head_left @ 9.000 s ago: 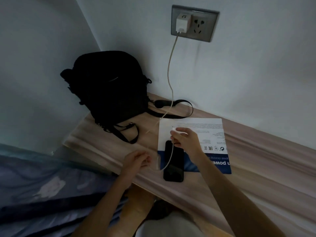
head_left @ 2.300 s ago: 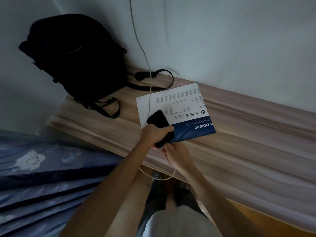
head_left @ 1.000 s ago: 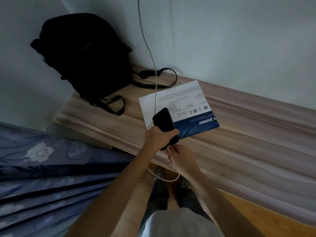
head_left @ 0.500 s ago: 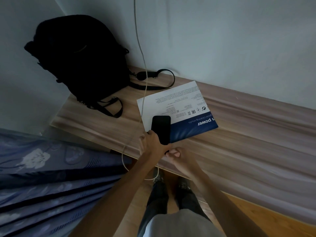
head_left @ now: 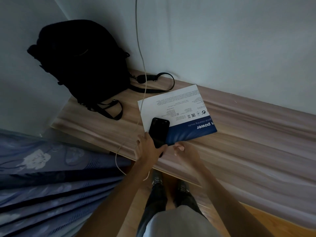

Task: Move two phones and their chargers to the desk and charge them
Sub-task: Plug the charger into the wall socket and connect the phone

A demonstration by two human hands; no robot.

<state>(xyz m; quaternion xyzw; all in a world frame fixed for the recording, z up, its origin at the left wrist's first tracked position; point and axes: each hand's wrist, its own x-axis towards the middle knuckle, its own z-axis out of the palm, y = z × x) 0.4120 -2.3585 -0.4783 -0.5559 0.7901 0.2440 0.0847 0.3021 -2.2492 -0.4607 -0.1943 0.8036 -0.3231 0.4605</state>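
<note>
The left hand [head_left: 148, 147] has its fingers wrapped around the near end of a black phone [head_left: 159, 130], the thumb lying across the phone's lower edge, so the hand is holding it. The phone lies screen-up, its far end pointing away from the fingers and resting on a white and blue printed sheet [head_left: 177, 113]; whether the near end touches the wood cannot be told, since the hand covers it.

Just to the right of that grip, the right hand [head_left: 183, 150] is apart from the phone, its fingers loosely curled with nothing between them, the fingertips hovering over the front part of the desk [head_left: 239, 151].

To the left of the left hand's fingers, a pale charger cable [head_left: 142, 53] drops down the wall, crosses the wood, passes over the desk's front edge and loops below the left wrist. Its end is hidden behind the hand, so whether it sits in the phone cannot be seen.

Beyond the fingers and to their left, a black backpack [head_left: 82, 64] leans in the corner of the walls, its straps trailing on the wood towards the sheet. Left of and below the left forearm lies blue flowered bedding [head_left: 51, 177]. Under both arms, the person's dark trousers and shoes stand on the wooden floor.
</note>
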